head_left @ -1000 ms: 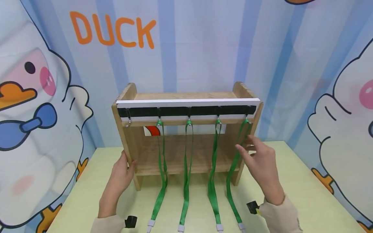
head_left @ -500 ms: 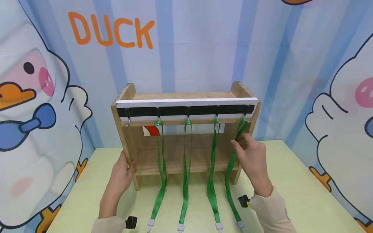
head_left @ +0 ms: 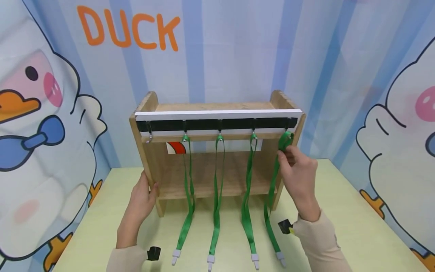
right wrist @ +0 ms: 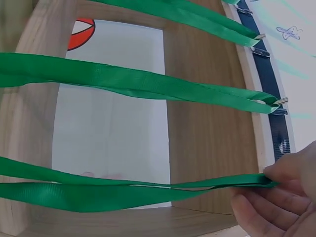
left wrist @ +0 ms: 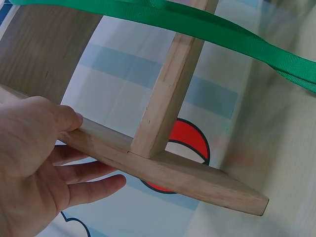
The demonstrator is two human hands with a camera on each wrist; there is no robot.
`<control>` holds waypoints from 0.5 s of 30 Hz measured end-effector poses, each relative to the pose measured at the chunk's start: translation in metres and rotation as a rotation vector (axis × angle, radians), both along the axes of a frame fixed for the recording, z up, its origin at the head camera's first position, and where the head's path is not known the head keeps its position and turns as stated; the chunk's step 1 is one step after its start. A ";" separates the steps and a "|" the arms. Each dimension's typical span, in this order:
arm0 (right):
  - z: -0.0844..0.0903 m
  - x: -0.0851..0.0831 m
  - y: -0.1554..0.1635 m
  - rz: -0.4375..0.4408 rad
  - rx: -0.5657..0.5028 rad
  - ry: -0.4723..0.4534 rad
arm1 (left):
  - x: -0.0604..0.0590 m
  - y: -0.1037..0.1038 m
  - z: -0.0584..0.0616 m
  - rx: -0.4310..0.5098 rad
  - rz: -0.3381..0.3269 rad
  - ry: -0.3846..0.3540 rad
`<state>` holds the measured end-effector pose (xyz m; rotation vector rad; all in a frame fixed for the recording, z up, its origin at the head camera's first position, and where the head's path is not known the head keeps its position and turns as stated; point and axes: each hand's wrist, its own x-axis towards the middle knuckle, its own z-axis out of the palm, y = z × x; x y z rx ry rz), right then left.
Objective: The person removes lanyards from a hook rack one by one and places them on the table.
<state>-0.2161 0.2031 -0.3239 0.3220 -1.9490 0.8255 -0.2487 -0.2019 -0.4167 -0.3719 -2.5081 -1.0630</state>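
A wooden shelf [head_left: 204, 172] stands on the table, a black strip [head_left: 204, 124] with metal hooks across its front. Green lanyards hang from all hooks but the leftmost hook [head_left: 149, 136]. My left hand [head_left: 140, 202] holds the shelf's left side panel [left wrist: 197, 182], thumb on the front edge and fingers on its outer side. High up, just below its hook, my right hand [head_left: 300, 175] pinches the rightmost lanyard [head_left: 272, 185]; its top loops upward over the fingertips. In the right wrist view, thumb and fingers close on the green ribbon [right wrist: 98, 196] beside the strip.
Other lanyards, such as the middle lanyard [head_left: 216, 211], dangle in front of the shelf, their white clips [head_left: 211, 259] low over the pale table [head_left: 91, 234]. Behind stands a striped blue curtain [head_left: 231, 56] printed with ducks.
My right hand has moved from beside the rightmost lanyard onto it, then up toward the hook, lifting its upper part into a loop. My left hand stays on the side panel.
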 end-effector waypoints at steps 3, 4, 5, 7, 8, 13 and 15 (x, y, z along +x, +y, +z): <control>0.000 0.005 0.001 0.010 -0.027 0.023 | 0.000 0.001 -0.002 0.000 -0.011 0.012; 0.000 0.006 0.001 0.015 -0.031 0.028 | 0.000 0.001 -0.002 0.003 -0.015 0.021; 0.000 0.008 0.001 0.019 -0.035 0.032 | 0.000 0.001 -0.002 0.005 -0.017 0.033; 0.000 0.013 0.002 0.024 -0.039 0.031 | -0.001 0.002 -0.002 0.010 -0.019 0.048; 0.000 0.015 0.003 0.026 -0.039 0.025 | -0.002 0.002 -0.002 0.013 -0.017 0.051; -0.005 0.024 0.007 0.014 -0.029 -0.019 | -0.002 0.000 -0.001 0.038 -0.020 0.003; -0.007 0.028 0.009 0.012 -0.017 -0.028 | -0.001 0.000 -0.001 0.043 -0.023 -0.012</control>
